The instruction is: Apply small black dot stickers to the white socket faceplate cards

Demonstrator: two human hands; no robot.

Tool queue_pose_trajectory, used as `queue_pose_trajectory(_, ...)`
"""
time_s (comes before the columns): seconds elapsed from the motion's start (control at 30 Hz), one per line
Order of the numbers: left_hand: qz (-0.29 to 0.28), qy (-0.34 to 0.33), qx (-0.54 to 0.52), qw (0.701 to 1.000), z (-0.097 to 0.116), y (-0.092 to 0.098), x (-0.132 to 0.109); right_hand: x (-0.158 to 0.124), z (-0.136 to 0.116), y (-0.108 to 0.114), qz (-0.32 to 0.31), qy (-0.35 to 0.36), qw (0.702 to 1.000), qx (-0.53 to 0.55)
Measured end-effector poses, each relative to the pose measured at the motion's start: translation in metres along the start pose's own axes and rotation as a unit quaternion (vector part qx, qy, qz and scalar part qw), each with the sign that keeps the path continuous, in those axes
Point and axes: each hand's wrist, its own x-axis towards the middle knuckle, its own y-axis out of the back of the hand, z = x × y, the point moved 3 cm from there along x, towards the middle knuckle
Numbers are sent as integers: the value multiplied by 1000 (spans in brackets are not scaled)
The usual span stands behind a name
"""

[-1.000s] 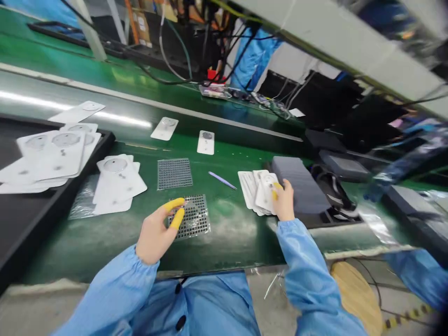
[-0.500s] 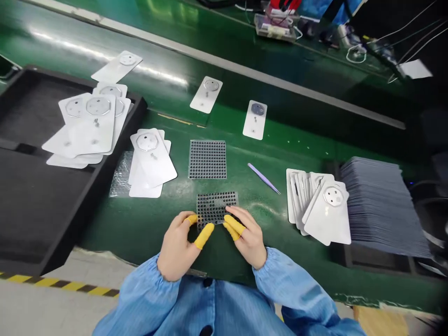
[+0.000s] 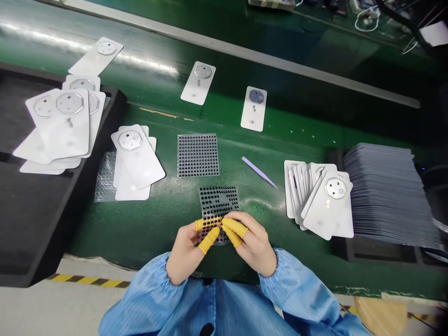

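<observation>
My left hand (image 3: pixel 187 247) and my right hand (image 3: pixel 250 242) meet at the near edge of a small sheet of black dots (image 3: pixel 219 203) on the green bench. Both wear yellow finger cots. Their fingertips pinch together over the sheet's lower edge; what they grip there is too small to make out. A second dotted sheet (image 3: pixel 198 155) lies just beyond. A purple pair of tweezers (image 3: pixel 259 172) rests to the right, untouched.
White cards with round cut-outs lie fanned at the right (image 3: pixel 322 200), stacked at the left (image 3: pixel 135 163) and on a black tray (image 3: pixel 21 224). Two single cards (image 3: pixel 198 83) (image 3: pixel 254 108) lie farther back. A grey stack (image 3: pixel 388 193) sits far right.
My right hand left the fanned cards at the right and came to the dotted sheet. Both hands now pinch together at its near edge. The camera tilted down.
</observation>
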Motion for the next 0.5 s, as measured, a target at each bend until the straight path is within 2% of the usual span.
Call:
queue_pose_trajectory(0.3,-19,-71,120,990,-2,5,-1,-1,2,-6,27,-64,996,51)
queue_pose_trajectory(0.4,-28,-118,182,976,-1,8,1,-4,2,-11,39,-41,998,23)
queue_pose_trajectory(0.5,-35,-172,228,958,-2,10,3,-7,1,-18,59,16,996,-68)
